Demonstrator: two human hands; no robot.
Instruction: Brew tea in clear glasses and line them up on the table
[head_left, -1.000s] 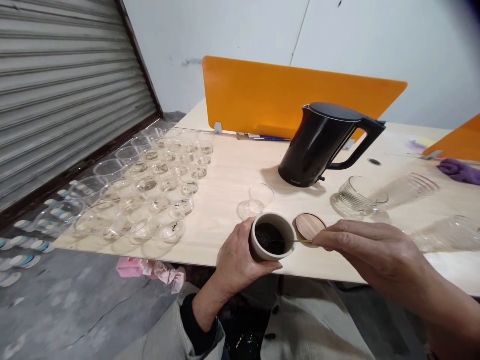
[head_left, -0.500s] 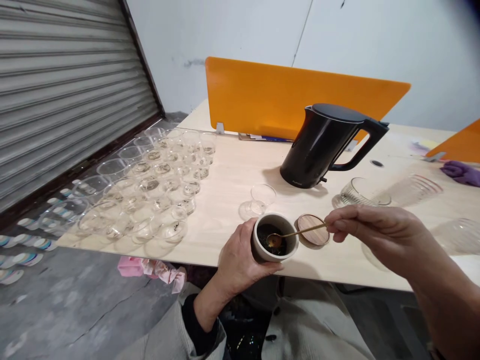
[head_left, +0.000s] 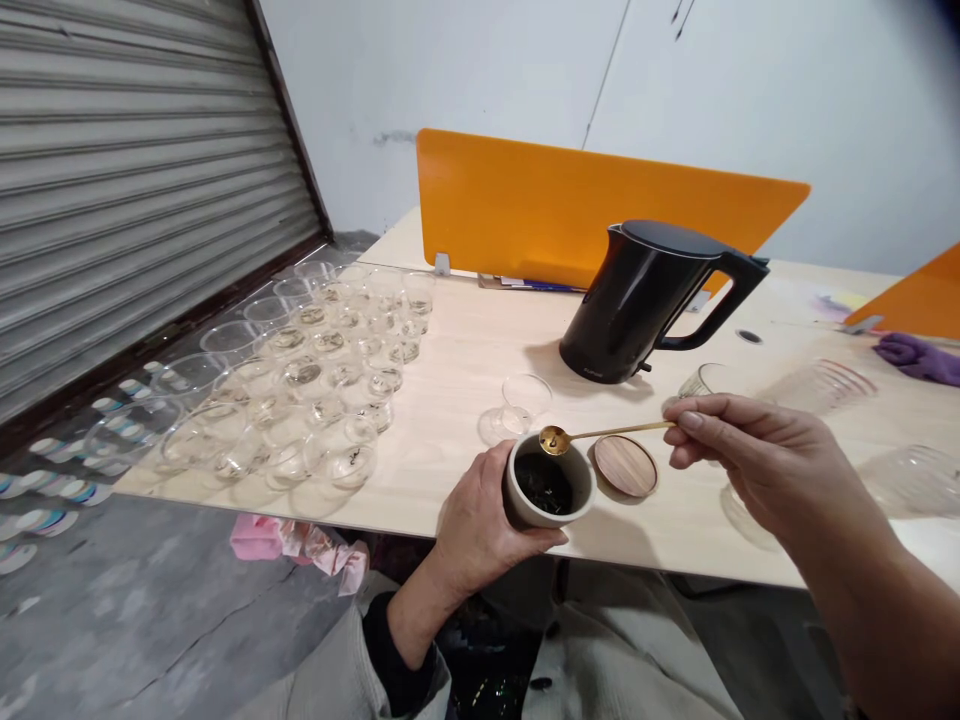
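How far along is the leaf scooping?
Done: the rows of clear glass cups show dark leaf bits inside. In hand: the left hand holds a round off-white ceramic caddy of dark leaves; the right hand lifts a slim brass spoon. Left: the lone small glass cup looks empty.

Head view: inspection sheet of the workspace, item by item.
Surface: pale wooden table.
Job's things: left hand grips a stoneware cup of dark leaves; right hand holds a brass spoon over its rim; wooden lid lies beside.
Clutter: rows of glass cups, black kettle, purple cloth.
Grips: both closed on their items.
Cables: nothing seen.
Surroundings: orange divider, roller shutter.
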